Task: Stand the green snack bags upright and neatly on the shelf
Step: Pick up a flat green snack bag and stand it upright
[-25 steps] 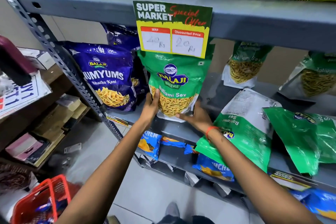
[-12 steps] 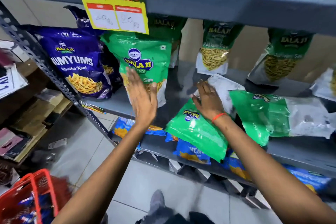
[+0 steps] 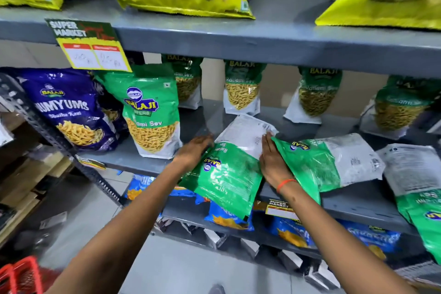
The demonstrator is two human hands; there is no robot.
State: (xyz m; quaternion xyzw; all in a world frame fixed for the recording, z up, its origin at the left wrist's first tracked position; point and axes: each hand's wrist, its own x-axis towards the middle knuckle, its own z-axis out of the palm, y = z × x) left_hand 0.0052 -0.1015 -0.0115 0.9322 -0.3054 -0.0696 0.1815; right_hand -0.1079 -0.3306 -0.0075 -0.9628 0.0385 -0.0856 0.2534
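With the first bag (image 3: 152, 112) left standing on the shelf (image 3: 124, 161), both hands had moved to the next bag (image 3: 226, 181), which lay flat over the front edge and was likely the next to lift. The left hand (image 3: 193, 150) was too blurred to tell its grip; the right hand (image 3: 272, 164) lay straight-fingered against the bag's side.

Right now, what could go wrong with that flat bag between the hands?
1. The flat bag hangs over the front edge of the shelf; it may slide off if the left hand and right hand lose it.
2. The next bag has a corner close against it, so lifting might drag that one.
3. The standing bag beside the left hand could get knocked over.
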